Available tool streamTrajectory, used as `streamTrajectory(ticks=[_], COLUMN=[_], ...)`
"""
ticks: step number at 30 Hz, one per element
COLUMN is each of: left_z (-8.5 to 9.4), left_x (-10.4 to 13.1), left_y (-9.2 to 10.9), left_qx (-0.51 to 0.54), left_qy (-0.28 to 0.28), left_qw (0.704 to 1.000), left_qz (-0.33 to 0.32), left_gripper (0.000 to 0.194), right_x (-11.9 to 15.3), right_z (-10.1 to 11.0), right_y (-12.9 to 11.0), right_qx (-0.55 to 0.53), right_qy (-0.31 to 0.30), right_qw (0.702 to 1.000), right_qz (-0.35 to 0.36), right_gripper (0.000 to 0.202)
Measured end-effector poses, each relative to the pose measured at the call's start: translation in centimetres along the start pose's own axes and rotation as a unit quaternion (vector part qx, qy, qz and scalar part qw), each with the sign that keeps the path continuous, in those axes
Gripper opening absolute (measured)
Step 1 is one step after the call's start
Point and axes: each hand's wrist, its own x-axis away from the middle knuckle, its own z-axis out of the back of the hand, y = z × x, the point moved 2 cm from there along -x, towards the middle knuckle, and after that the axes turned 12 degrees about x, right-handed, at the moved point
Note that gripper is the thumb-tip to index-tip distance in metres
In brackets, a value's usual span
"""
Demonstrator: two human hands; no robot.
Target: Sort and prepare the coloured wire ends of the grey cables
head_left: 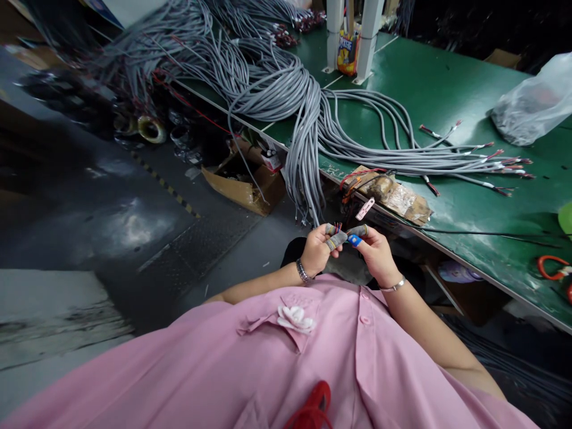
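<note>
In front of my body, at the bench's near edge, my left hand [320, 249] is closed on a small bunch of coloured wires [338, 227]. Grey finger covers are on its thumb and a finger. My right hand [378, 255] meets it from the other side, thumb and finger pinched at the wires; one tip is wrapped in blue, the other in grey. Whatever lies exactly between the right fingertips is too small to make out. Just beyond the hands, a thick bundle of grey cables [304, 149] hangs over the edge.
The green bench [447, 77] carries many grey cables with stripped, coloured ends. A taped cardboard block [393, 195] lies near the edge. Farther right are a clear plastic bag [531, 107] and orange-handled scissors [552, 268]. A cardboard box [243, 185] stands on the floor below.
</note>
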Motion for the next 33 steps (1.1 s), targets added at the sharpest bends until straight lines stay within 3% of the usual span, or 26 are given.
streamTrajectory(ticks=[16,23,28,33], left_z=[-0.2,-0.4,-0.5,-0.5], left_x=[0.0,-0.1,0.4,0.3], left_y=[0.4,0.5,0.3,-0.1], left_qx=[-0.003,0.008,0.009,0.015], left_qy=[-0.04,-0.027,-0.035,-0.05], left_qw=[0.998,0.998,0.999,0.997], left_qz=[0.047,0.053,0.04,0.054], left_gripper=[0.031,0.034,0.026,0.021], right_x=[0.2,0.2,1.0,1.9], right_z=[-0.1,0.1,1.1,3.8], right_y=[1.0,1.3,2.0,1.9], right_qx=[-0.086,-0.144,-0.132,-0.064], right_qy=[0.006,0.02,0.026,0.031], right_qw=[0.996,0.985,0.987,0.995], right_qz=[-0.029,-0.088,-0.085,-0.065], right_gripper=[0.015,0.022,0.021,0.02])
